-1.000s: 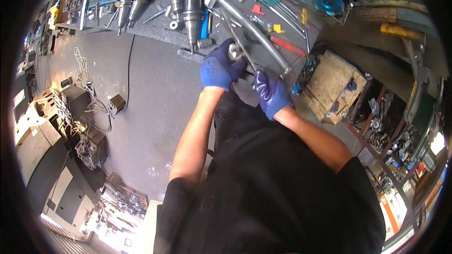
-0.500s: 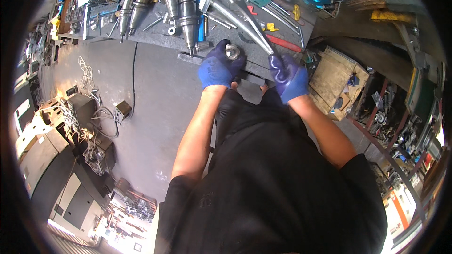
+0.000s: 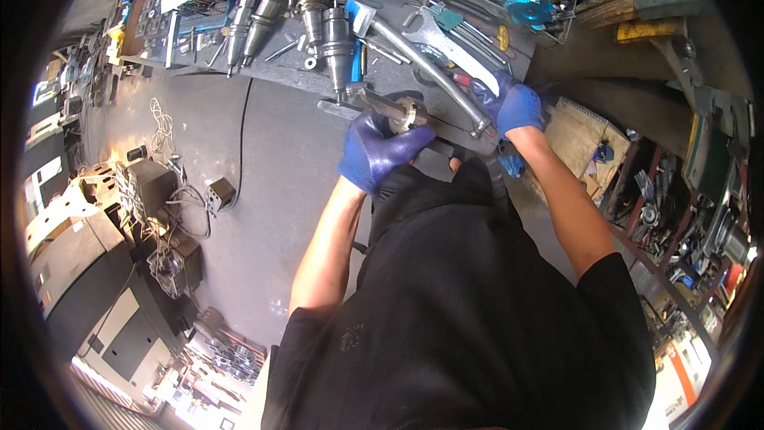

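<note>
My left hand (image 3: pixel 378 150), in a blue and purple glove, is closed around a metal tool holder (image 3: pixel 409 114) at the front edge of the workbench. Its ringed end points right, past my thumb; my palm hides part of its body. In my right hand (image 3: pixel 509 103), gloved alike, is the lower end of a large open-ended spanner (image 3: pixel 455 52). The spanner's jaw points up and left, over the bench. Between the hands a long metal bar (image 3: pixel 430 72) lies slanting on the bench, its near end apart from both gloves.
Several tapered tool holders (image 3: pixel 337 56) stand or lean at the back left of the bench (image 3: pixel 298 84). A set of hex keys in a green holder (image 3: pixel 446 17) lies behind the spanner. At right are a blue-ringed cutter (image 3: pixel 528 6) and a wooden box (image 3: pixel 567 123).
The tool holder in my left hand has tipped from end-up to lying sideways. My right hand has moved up and right, with the spanner now plainly in view apart from the bar.
</note>
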A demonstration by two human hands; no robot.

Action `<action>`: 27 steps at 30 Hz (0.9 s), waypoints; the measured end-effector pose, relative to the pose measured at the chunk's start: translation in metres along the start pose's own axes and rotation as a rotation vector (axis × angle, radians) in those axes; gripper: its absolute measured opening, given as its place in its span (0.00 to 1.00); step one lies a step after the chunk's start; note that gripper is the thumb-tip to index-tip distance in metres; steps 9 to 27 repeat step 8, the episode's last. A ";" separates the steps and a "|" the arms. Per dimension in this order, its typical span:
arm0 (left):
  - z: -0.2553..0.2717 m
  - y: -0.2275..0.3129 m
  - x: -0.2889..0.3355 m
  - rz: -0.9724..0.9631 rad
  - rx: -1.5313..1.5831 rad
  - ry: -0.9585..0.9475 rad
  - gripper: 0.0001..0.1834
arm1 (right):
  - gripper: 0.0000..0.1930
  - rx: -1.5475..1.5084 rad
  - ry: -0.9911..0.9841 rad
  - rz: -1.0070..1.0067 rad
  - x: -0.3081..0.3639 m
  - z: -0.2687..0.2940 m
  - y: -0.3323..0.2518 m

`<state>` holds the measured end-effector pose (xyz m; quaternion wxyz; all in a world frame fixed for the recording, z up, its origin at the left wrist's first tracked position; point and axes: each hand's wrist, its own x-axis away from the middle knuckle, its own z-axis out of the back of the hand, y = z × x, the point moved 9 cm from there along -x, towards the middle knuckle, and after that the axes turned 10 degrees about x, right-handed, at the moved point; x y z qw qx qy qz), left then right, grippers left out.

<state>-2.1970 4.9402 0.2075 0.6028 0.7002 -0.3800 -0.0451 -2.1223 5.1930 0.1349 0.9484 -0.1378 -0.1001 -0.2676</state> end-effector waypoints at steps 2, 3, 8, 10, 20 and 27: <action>-0.006 0.012 0.009 -0.050 0.066 -0.014 0.19 | 0.33 0.024 -0.027 0.002 -0.004 0.002 -0.006; -0.009 0.018 0.013 -0.074 0.099 -0.023 0.21 | 0.33 0.043 -0.061 -0.002 -0.006 0.005 -0.008; -0.014 -0.001 0.029 0.163 0.501 -0.407 0.29 | 0.35 0.104 -0.044 0.002 -0.010 0.007 -0.007; -0.014 -0.001 0.029 0.163 0.501 -0.407 0.29 | 0.35 0.104 -0.044 0.002 -0.010 0.007 -0.007; -0.014 -0.001 0.029 0.163 0.501 -0.407 0.29 | 0.35 0.104 -0.044 0.002 -0.010 0.007 -0.007; -0.014 -0.001 0.029 0.163 0.501 -0.407 0.29 | 0.35 0.104 -0.044 0.002 -0.010 0.007 -0.007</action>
